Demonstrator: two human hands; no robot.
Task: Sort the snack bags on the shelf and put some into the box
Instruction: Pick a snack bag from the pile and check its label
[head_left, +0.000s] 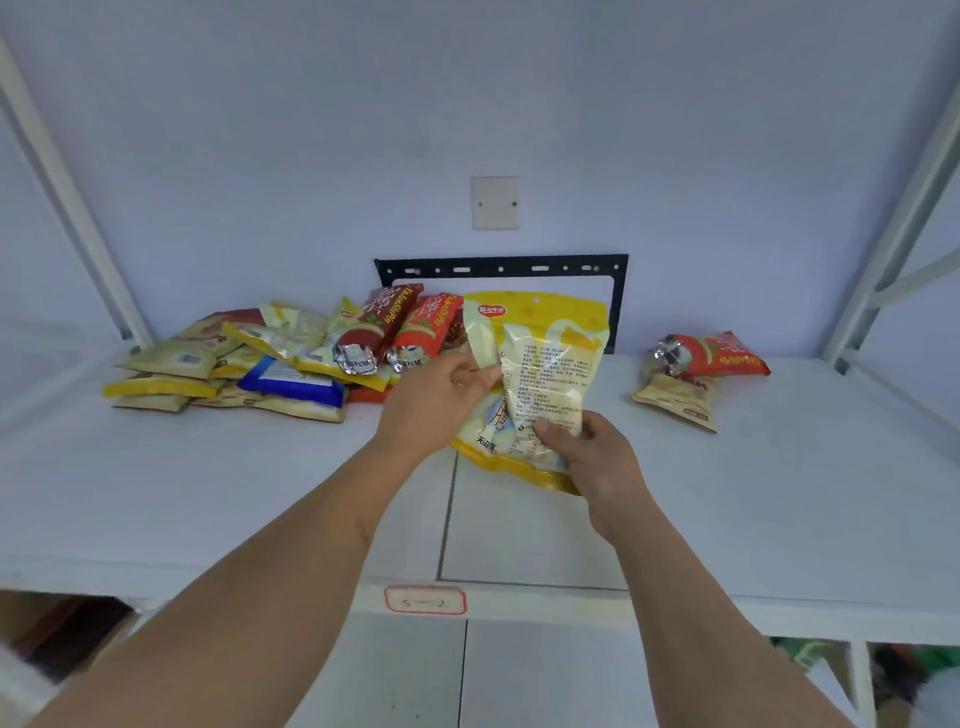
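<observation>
A yellow and white snack bag (550, 358) stands upright over the middle of the white shelf (208, 493), its printed back facing me. My left hand (441, 395) pinches its left edge. My right hand (592, 452) grips its lower right corner, thumb on the front. A second yellow bag (488, 441) shows behind and below the first one, between my hands. A pile of snack bags (270, 364), yellow, red and one blue, lies at the back left. Two more bags, a red one (717, 356) on a pale one (675, 397), lie at the back right.
A black metal bracket (498, 267) and a white wall plate (495, 202) sit on the wall behind. White shelf posts (78, 208) rise at both sides. A red-bordered label (425, 600) marks the shelf's front edge. Lower shelf contents show dimly at the bottom corners.
</observation>
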